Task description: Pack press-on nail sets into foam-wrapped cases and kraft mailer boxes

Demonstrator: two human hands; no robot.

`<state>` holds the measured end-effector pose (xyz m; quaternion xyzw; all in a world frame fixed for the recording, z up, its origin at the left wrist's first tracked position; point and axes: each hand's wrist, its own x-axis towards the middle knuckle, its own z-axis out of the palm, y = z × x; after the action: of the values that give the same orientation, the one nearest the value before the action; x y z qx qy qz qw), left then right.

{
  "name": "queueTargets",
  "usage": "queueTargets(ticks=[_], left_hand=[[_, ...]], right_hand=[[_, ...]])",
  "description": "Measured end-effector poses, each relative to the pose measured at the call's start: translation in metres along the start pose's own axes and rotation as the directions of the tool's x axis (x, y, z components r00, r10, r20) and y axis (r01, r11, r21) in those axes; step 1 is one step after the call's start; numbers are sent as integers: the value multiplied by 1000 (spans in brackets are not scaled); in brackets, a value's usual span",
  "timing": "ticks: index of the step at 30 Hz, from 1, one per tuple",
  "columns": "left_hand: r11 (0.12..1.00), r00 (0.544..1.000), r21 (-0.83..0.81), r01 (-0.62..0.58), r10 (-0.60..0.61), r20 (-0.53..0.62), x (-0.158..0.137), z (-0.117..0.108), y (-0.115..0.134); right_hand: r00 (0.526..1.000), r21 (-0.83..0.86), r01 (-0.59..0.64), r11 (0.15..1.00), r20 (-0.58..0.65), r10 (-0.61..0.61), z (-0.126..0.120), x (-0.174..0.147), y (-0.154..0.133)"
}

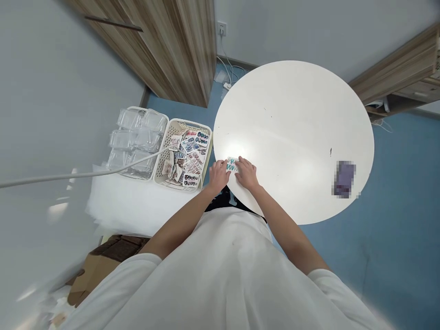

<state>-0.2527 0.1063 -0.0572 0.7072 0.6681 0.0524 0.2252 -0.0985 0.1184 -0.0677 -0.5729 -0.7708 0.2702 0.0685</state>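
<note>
A small card of teal press-on nails (232, 165) is at the near left edge of the round white table (292, 123). My left hand (218, 176) pinches the card's left side, thumb towards it. On the opposite side, the fingers of my right hand (247, 173) grip the card's right edge, partly covering it. The nails sit in rows on the card. Close by on the left, a white perforated basket (161, 162) holds a loose pile of similar nail cards (192, 158) in several colours.
Another white basket (132, 110) holds stacked clear plastic boxes (134, 137). A pale cable (134, 163) crosses in front of both baskets. A pixelated purple item (344, 179) lies on the table's right side. A cardboard box (94, 275) stands lower left, a wooden cabinet (172, 46) behind.
</note>
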Motion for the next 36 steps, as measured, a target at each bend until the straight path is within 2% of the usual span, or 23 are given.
queueTargets(ticks=[3, 6, 12, 27, 36], left_hand=[[1000, 1000, -7, -14, 14, 3, -4, -3, -3], [997, 997, -20, -79, 79, 2, -14, -5, -7], [984, 983, 16, -178, 177, 49, -30, -3, -10], [985, 989, 97, -145, 141, 55, 2, -12, -10], [992, 990, 23, -124, 122, 68, 6, -11, -8]], right_hand=[[999, -4, -21, 1000, -49, 21, 2, -8, -2], [995, -20, -38, 999, -94, 36, 4, -21, -6], [997, -127, 34, 991, -64, -42, 12, -38, -19], [999, -199, -35, 979, -47, 26, 3, 1, -27], [998, -153, -36, 988, -52, 28, 4, 5, -24]])
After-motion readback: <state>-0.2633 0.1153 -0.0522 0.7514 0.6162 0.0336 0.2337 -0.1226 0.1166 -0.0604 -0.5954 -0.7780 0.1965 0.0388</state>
